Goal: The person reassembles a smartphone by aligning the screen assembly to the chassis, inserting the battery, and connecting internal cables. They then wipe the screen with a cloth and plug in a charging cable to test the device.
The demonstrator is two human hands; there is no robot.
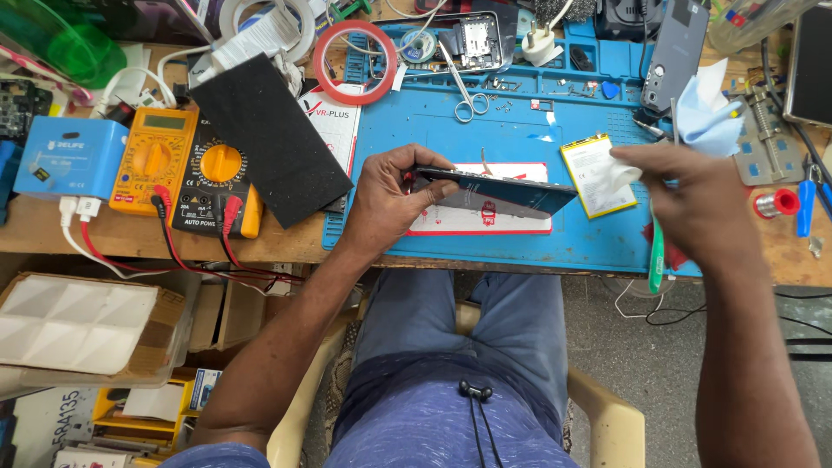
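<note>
The dark phone (494, 189) is pinched at its left end by the left hand (390, 201), thumb underneath and fingers curled over the upper edge, so nearly all of the body extends to the right of the grip, unsupported and tilted above the blue mat (485, 130). It could be judged that the phone may twist or slip out, because it is held only at one end.

The right hand (693, 204) is closed on a white cloth (626, 169), just right of the phone's free end. Beyond that hand, the loose yellow-edged battery (589, 173) could be knocked.
</note>
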